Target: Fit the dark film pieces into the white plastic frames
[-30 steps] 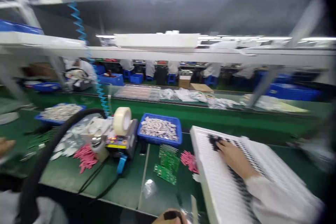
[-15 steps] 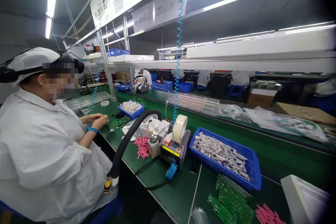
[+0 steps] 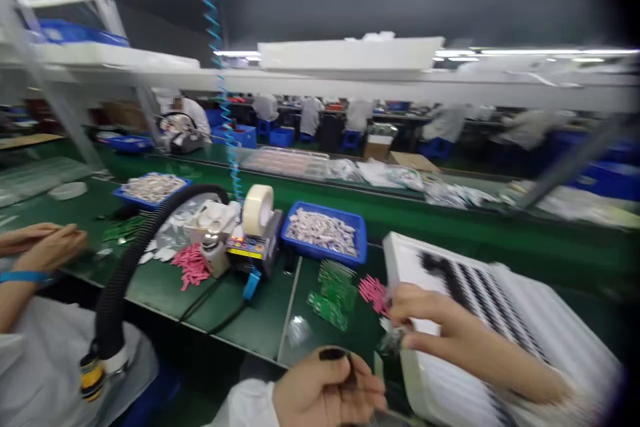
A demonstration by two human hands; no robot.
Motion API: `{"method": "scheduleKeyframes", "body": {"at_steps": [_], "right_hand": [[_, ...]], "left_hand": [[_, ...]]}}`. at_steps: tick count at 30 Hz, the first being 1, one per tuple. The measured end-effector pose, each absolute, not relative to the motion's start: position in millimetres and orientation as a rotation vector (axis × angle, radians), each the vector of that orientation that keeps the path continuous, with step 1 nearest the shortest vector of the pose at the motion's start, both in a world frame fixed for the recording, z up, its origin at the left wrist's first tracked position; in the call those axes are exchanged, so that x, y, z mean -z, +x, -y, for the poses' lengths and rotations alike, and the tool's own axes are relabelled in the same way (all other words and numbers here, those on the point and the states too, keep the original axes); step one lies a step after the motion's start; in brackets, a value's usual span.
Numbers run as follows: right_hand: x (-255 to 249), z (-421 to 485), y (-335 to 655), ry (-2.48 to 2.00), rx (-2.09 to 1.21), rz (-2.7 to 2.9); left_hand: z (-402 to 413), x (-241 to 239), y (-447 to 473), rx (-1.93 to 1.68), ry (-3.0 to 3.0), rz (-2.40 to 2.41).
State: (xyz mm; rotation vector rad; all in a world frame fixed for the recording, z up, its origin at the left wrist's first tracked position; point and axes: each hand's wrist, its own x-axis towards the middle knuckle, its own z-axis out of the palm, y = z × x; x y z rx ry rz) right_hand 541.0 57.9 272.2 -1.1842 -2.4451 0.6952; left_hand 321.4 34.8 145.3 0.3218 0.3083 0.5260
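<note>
At the lower centre of the frame, the left hand (image 3: 320, 390) is turned palm up, fingers loosely curled and half open, with its thumb pressing a small, dark, curved piece (image 3: 333, 353) against the fingers. Right of centre, the right hand (image 3: 443, 320) has its thumb and forefinger nearly together about a small, blurred, dark and glinting item (image 3: 393, 341); the blur leaves it unclear whether this is gripped. The item is at the left edge of a white foam tray (image 3: 392, 263), which fills the lower right of the frame and bears rows of small black parts (image 3: 453, 280). Just left of the tray, on the green bench (image 3: 255, 330), are slim pink strips (image 3: 373, 293), with green circuit boards (image 3: 333, 293) beside them and a crumpled clear plastic piece (image 3: 299, 331) nearer the bench's front edge. Above the boards, in the middle of the frame, a blue plastic bin (image 3: 361, 240) holds many small white pieces (image 3: 320, 230). To its left is a grey tape dispenser (image 3: 245, 260) with a cream tape roll (image 3: 257, 210) on top.
</note>
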Motion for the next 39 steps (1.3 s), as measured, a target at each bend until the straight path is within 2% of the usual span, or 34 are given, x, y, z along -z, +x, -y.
{"method": "scheduleKeyframes", "body": {"at_steps": [4, 13, 20, 26, 32, 39], "right_hand": [[-254.6, -46.7, 510.6, -1.017, -0.935, 2.549], [-249.2, -47.2, 503.2, -1.131, -0.879, 2.575], [-241.8, -37.7, 493.5, -1.248, -1.017, 2.371], [-218.2, -23.5, 474.4, -1.312, -0.749, 2.545], [-214.0, -19.1, 473.0, -1.275, -0.61, 2.65], [-225.2, -36.7, 492.2, -0.792, -1.111, 2.63]], "left_hand": [[-31.5, -149.9, 324.7, -0.455, 0.3, -0.303], [-28.6, -142.8, 324.6, -0.382, 0.314, -0.313], [-30.4, -142.0, 330.3, -0.466, 0.271, -0.363], [-28.1, -143.3, 333.9, -0.52, 0.348, -0.284], [-27.3, -124.7, 329.9, -0.469, 0.44, -0.299], [-31.7, -140.2, 324.9, -0.354, 0.709, -0.303]]}}
